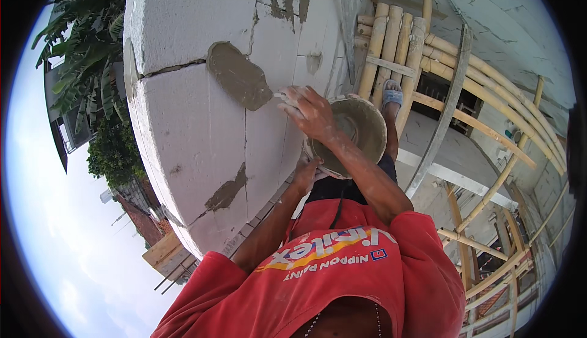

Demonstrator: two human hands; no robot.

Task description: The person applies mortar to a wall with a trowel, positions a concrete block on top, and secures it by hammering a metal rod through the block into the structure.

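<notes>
My right hand (309,110) is closed at the lower end of a wet grey mortar patch (232,72) on the white block wall (183,112). It grips what looks like a trowel (263,98), its blade coated with mortar and hard to tell apart from the patch. Below it, my left hand (307,174) supports a round bucket (372,127) from the side, fingers curled against its outside. Grey mortar coats the bucket's inside. My right forearm crosses in front of the bucket and hides part of its opening.
A bamboo pole platform (389,41) lies ahead, with my sandalled foot (392,93) on it. Bamboo and timber scaffolding (489,197) stands at the right above a drop. More mortar smears (227,188) mark the wall. Trees (92,63) and sky lie beyond its left edge.
</notes>
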